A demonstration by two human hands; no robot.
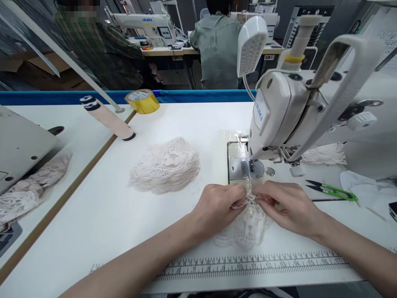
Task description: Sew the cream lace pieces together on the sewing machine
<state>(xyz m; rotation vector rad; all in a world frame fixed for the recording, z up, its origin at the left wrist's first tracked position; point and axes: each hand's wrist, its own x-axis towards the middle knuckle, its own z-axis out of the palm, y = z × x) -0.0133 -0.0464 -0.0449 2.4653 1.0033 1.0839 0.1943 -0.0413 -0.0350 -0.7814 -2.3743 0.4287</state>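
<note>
A white desk (pixel 105 223) is spreading across the foreground, a brown strip (pixel 62 201) dividing its left side and a printed ruler (pixel 248 265) running along its near edge. Behind it, from left to right, a person in plaid (pixel 102 54), a JUKI machine (pixel 145 27) and a person in grey-green (pixel 217 45) are occupying the room; a white pole (pixel 66 58) is slanting across the first. On the desk, a pale pink spool (pixel 108 120) is resting near yellow tape (pixel 145 102), and a lace stack (pixel 167 167) is lying farther right. The left hand (pixel 218 207) and right hand (pixel 288 207) are pinching a lace piece (pixel 245 227), each grip closed on its upper edge, fingers partly hiding it, before the near sewing machine (pixel 276 107). Green snips (pixel 350 195) are lying beside white cloth (pixel 366 192).
</note>
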